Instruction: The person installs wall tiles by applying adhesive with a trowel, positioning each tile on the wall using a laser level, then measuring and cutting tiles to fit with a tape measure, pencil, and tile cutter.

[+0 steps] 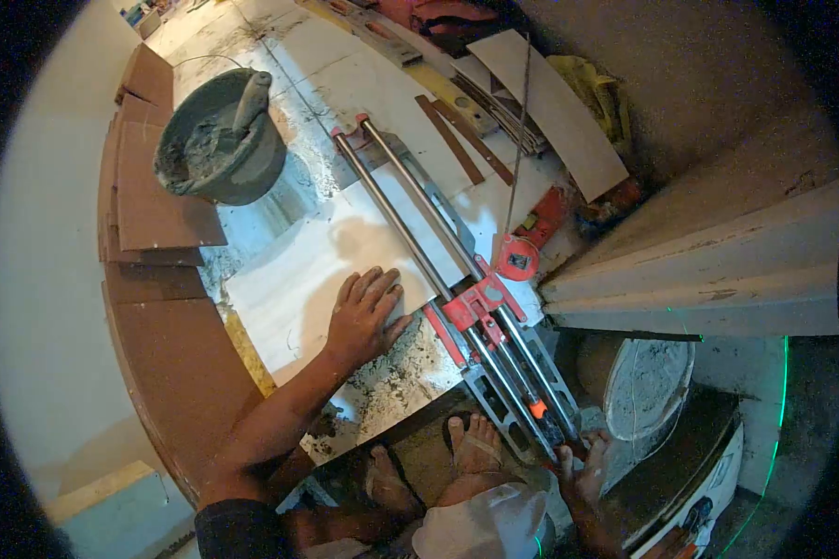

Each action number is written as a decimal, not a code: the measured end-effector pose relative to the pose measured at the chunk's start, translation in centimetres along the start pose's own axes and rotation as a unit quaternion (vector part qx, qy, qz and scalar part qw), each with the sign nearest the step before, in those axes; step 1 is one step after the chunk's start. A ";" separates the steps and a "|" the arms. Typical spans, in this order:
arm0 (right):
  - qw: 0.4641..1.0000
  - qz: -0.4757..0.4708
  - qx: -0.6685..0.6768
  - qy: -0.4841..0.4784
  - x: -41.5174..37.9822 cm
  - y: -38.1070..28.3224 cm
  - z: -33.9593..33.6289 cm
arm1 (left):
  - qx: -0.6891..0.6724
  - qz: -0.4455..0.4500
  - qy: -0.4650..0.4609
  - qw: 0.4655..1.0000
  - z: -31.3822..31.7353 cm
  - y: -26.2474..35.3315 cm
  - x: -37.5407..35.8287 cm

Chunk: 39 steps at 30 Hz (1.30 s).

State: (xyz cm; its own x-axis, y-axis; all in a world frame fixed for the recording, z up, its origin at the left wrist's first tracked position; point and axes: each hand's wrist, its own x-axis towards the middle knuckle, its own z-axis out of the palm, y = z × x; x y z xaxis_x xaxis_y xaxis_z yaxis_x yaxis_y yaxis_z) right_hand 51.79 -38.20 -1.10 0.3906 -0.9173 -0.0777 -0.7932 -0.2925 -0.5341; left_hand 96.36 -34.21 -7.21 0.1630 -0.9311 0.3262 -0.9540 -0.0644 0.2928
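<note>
My left hand (368, 317) lies flat with fingers spread on a white tile (289, 289), beside a manual tile cutter. The cutter has two metal rails (391, 205) and a red carriage (483, 303), and its frame lies over the tile's right part. At the near end of the cutter, my right hand (584, 466) is closed around the end of its handle (555, 424), low in the view. A red tape measure (517, 258) sits just right of the carriage.
A bucket of mortar (224, 140) with a trowel stands at upper left. Brown cardboard (177, 354) lines the left wall. Wooden strips (461, 140), a yellow level (447, 98) and a board (559, 116) lie at upper right. Another bucket (648, 387) stands at lower right.
</note>
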 end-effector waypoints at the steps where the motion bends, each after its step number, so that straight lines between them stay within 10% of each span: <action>1: 0.988 -0.120 -0.095 0.006 0.8 -0.8 -0.4 | -0.002 -0.003 0.001 1.000 0.1 0.1 -0.2; 6: 0.982 -0.175 -0.070 -0.030 7.4 -4.7 0.3 | -0.007 -0.009 0.002 1.000 0.2 0.4 -0.1; 8: 0.973 0.040 0.132 -0.185 8.8 -5.5 0.8 | -0.005 -0.009 0.003 1.000 0.3 0.2 -0.1; 15: 0.861 0.103 0.165 -0.469 12.4 0.9 3.0 | -0.012 -0.013 0.003 1.000 0.2 -0.1 -0.3; 25: 0.874 -0.041 0.163 -0.456 11.6 -1.4 1.8 | -0.013 -0.009 0.004 1.000 0.1 -0.1 -0.2; 30: 0.945 -0.117 -0.188 -0.241 7.8 -5.7 0.8 | -0.010 -0.010 0.007 1.000 0.3 -0.1 -0.3; 33: 0.907 -0.053 -0.256 -0.330 7.8 -7.3 -1.7 | -0.019 -0.004 0.015 1.000 0.5 -0.3 -0.3; 37: 0.895 -0.084 -0.255 -0.357 9.0 -10.8 -5.3 | -0.013 -0.014 0.005 1.000 0.4 -0.2 -0.2; 39: 0.945 -0.024 -0.019 -0.325 9.4 -12.0 -6.1 | -0.018 -0.019 0.008 1.000 0.4 -0.3 -0.2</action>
State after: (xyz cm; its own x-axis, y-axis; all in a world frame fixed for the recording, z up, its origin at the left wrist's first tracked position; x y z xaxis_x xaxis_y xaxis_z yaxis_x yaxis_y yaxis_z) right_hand 62.10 -45.02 9.72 0.6205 -0.5473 -0.5616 -0.7792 -0.3497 -0.5202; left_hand 96.49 -34.14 -7.69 0.2030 -0.9227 0.3278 -0.9374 -0.0863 0.3375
